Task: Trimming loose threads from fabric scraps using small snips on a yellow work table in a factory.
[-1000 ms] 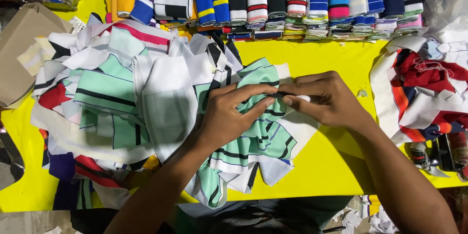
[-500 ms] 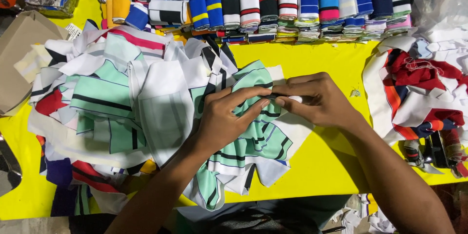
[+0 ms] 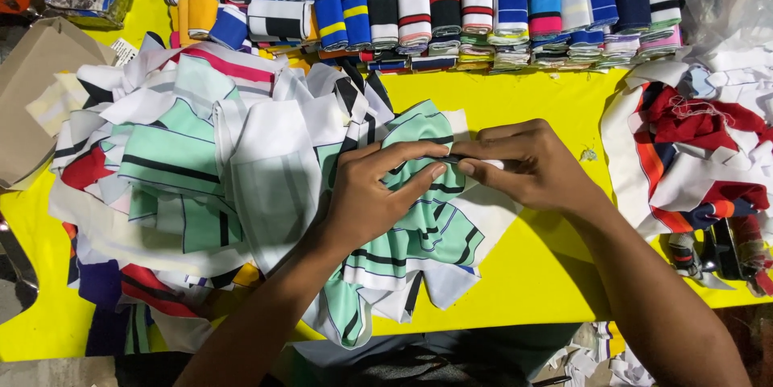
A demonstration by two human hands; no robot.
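Mint-green fabric with black and white stripes [image 3: 419, 226] lay on the middle of a yellow table [image 3: 555, 282], and both bare hands met on top of it; the left hand [image 3: 378, 194] rested palm down on the cloth with its fingers curled toward the right, while the right hand [image 3: 523, 165] came in from the other side, its fingertips pinching a small fold of the same piece; the two hands touched at the fingertips, closed together on the fabric between them. Just to the left, spreading under the left forearm, sat a loose heap of cut cloth pieces [image 3: 185, 186] in mint, white, black, red and pink; the striped piece overlapped its right edge. Along the far edge of the table ran a row of rolled and folded striped bands [image 3: 451, 8] in blue, white, black, yellow and pink, packed side by side. At the right edge lay another pile of red, white and navy cloth [image 3: 692, 145], well apart from the hands. A brown cardboard piece [image 3: 32, 97] sat at the far left.
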